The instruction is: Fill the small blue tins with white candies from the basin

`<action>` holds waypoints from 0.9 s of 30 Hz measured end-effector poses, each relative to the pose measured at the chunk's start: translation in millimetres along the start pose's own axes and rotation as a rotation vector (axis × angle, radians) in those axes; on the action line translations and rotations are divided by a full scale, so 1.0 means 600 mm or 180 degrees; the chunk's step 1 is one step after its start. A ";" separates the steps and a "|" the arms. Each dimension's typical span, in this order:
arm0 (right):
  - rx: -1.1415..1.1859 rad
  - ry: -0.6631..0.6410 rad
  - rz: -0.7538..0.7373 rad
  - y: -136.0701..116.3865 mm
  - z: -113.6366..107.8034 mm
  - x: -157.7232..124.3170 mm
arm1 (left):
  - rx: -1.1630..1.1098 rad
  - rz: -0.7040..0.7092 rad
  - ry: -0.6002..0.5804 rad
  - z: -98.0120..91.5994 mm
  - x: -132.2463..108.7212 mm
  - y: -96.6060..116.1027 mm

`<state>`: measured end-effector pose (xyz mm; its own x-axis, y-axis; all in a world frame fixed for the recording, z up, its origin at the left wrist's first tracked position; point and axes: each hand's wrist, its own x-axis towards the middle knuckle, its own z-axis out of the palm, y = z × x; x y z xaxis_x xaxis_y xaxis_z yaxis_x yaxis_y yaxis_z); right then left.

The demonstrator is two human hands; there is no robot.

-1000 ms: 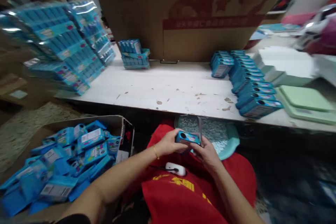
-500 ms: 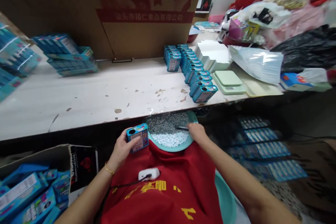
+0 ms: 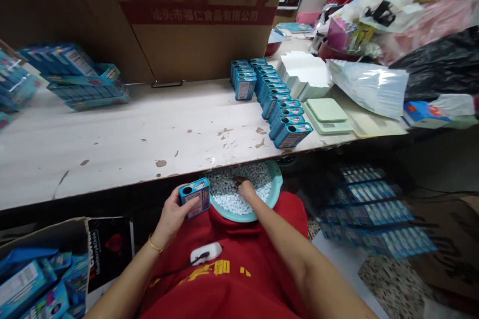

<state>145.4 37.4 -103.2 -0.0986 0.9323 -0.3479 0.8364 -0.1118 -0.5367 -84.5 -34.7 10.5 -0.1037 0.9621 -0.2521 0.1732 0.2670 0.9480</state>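
Observation:
My left hand (image 3: 172,214) is closed around a small blue candy box (image 3: 195,198), held upright beside the basin's left rim. A round black opening shows in the box's top face. On the lap sits a turquoise basin (image 3: 277,187) with small white pellets (image 3: 235,204) in it. Over the pellets, my right hand (image 3: 247,190) reaches in with its fingers closed on a slim dark scoop (image 3: 240,180). The scoop's far end cannot be made out.
Rows of blue boxes (image 3: 279,104) stand at the table's right, beside a pale green scale (image 3: 327,114) and white card stacks (image 3: 305,75). Filled trays (image 3: 90,84) lie at the left. A carton of blue boxes (image 3: 37,284) is lower left; more packs (image 3: 377,209) lie lower right.
My right hand has moved left from the basin's right rim to over the pellets, taking the scoop along. The left hand keeps the box nearly in place. The view has shifted slightly.

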 end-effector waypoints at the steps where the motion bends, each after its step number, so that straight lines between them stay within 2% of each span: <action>1: 0.0060 0.0027 -0.0005 0.009 -0.007 -0.007 | 0.0047 0.0055 -0.0030 0.002 0.003 0.001; 4: 0.0249 0.0095 -0.0140 0.033 -0.044 -0.033 | 0.0115 0.0232 -0.0100 0.011 0.011 0.002; 7: 0.0664 0.0127 -0.0407 0.041 -0.096 -0.061 | 0.0275 0.0390 -0.0163 0.028 0.017 0.005; 10: 0.0846 0.0055 -0.0545 0.027 -0.155 -0.086 | 0.0600 0.0615 -0.0260 0.049 0.022 0.012; 14: 0.0769 -0.0288 -0.0777 -0.009 -0.214 -0.104 | 0.1037 0.0967 -0.0435 0.079 0.032 0.017; 19: -0.0078 -0.0608 -0.1010 -0.046 -0.243 -0.096 | 0.1673 0.1164 -0.0505 0.107 0.043 0.007; 27: -0.1691 -0.0528 -0.1143 -0.124 -0.273 -0.104 | 0.1796 0.1352 -0.0548 0.114 0.036 -0.011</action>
<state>177.5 43.7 84.4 -0.4670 0.8100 -0.3546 0.8841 0.4205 -0.2039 -21.1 -12.0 -14.5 0.2323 0.9716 0.0444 0.6480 -0.1886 0.7379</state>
